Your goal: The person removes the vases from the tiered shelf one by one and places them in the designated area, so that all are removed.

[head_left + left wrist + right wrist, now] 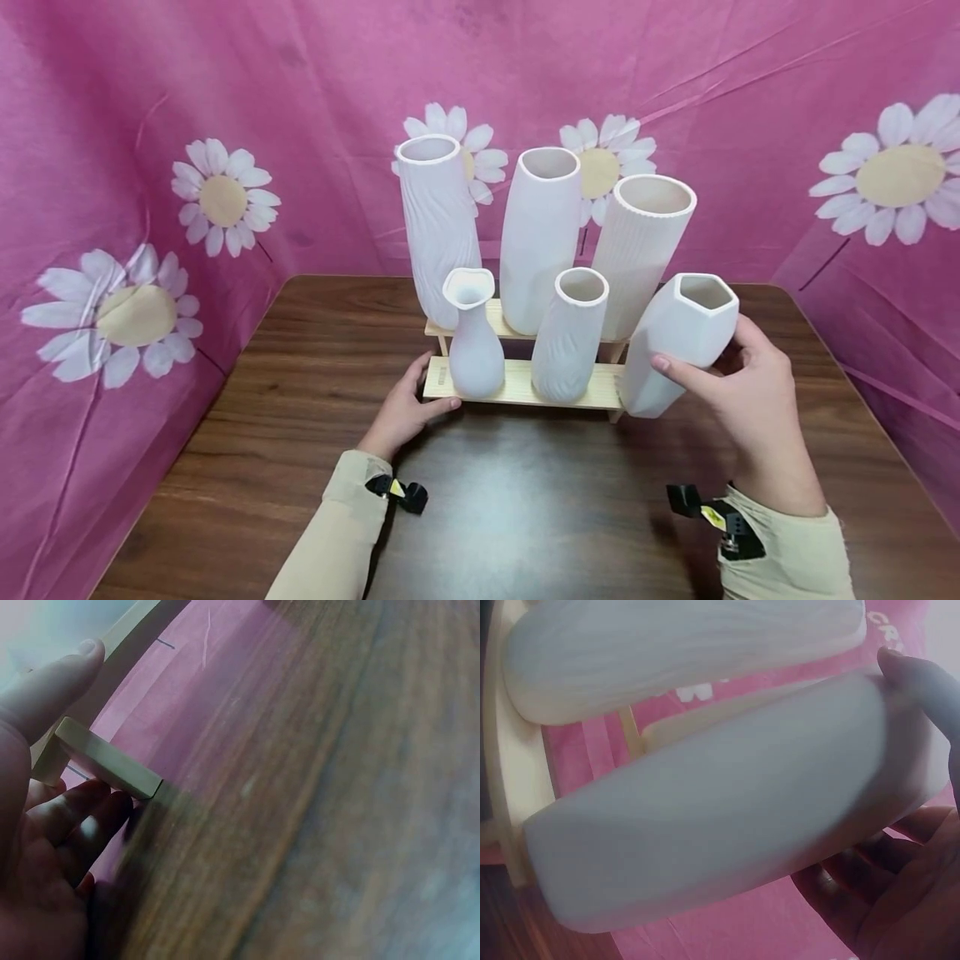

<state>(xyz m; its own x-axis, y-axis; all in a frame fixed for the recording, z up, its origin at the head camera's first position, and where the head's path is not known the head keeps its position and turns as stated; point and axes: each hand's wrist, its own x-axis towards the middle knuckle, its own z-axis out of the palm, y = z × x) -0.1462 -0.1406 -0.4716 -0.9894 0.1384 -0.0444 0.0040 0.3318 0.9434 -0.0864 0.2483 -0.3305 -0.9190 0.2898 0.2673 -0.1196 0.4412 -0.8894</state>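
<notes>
A smooth, matt, ceramic-looking faceted vase (656, 329) contrasts with a bare-wood stand (517, 381), glossy wood-grain table (487, 508) and creased cloth backdrop (330, 125).

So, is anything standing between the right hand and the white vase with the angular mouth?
Nothing visible is in the way: the right hand directly grips the angular vase. The small textured vase stands on the lower wooden board, to the left of it, with a gap between them.
</notes>
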